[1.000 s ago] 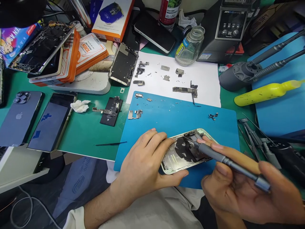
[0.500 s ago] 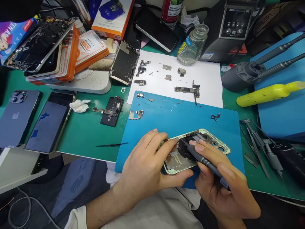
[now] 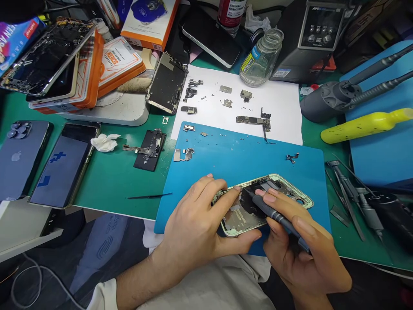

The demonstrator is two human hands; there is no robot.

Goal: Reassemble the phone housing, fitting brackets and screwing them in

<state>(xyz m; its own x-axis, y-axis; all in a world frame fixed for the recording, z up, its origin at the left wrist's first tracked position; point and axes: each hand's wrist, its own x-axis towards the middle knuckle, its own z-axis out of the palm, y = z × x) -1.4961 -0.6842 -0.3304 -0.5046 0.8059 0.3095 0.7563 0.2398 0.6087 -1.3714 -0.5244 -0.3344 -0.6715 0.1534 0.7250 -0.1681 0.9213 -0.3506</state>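
A stripped phone housing (image 3: 240,219) with a pale green frame lies tilted over the front of the blue mat. My left hand (image 3: 196,215) grips its left end, thumb along the near edge and fingers over the far rim. In my right hand (image 3: 309,245) is a dark screwdriver (image 3: 274,214), held like a pen. Its tip points at the inner far side of the housing, close to my left index fingertip; whether it touches a screw is too small to tell. My right fingers cover part of the housing's camera end.
Loose parts and a logic board (image 3: 253,120) lie on white paper (image 3: 214,116) behind the blue mat (image 3: 206,165). A battery (image 3: 149,153), a screen (image 3: 166,82) and phones are to the left. Tweezers (image 3: 350,202), a yellow bottle (image 3: 361,129) and a glass jar (image 3: 261,60) stand or lie around.
The view has shifted slightly, so the things at left sit a little further left. Both hands keep their hold on the housing and screwdriver, with hardly any visible movement.
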